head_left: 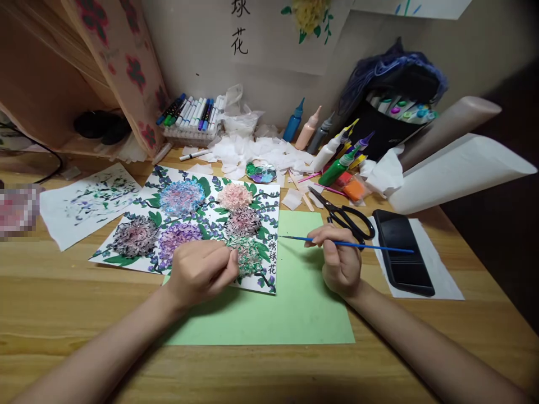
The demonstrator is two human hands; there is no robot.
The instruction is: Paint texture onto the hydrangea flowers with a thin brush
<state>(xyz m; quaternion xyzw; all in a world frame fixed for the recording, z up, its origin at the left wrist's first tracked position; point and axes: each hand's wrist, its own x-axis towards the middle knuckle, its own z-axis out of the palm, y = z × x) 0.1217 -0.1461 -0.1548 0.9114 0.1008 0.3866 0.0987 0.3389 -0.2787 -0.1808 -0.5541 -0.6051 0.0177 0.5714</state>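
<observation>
- The right hand is pinching a thin blue-handled paintbrush between thumb and curled fingers, gripping it a little toward the tip from the middle of its length.
- The paintbrush is lying almost level, its long axis running left to right across the desk; the fine tip is pointing toward the left hand and the tail end is reaching out over a black smartphone just beyond the right hand.
- The left hand is resting loosely closed on the near edge of a white sheet painted with tufted paper flower balls and green leaves, its fingertips pressing at a green-and-pink tuft; whether they are gripping any of it cannot be told.
- A pale green paper sheet is lying under both hands, the painted sheet overlapping its left part.
- Black-handled scissors are lying just beyond the right hand, nearly touching the brush.
- Further beyond the hands, squeeze bottles of paint, a small round paint-smeared palette, torn white tissue and a tray of marker pens are crowding the back of the wooden desk.
- To the left of the left hand, a white paper with paint dabs is lying apart from the rest.
</observation>
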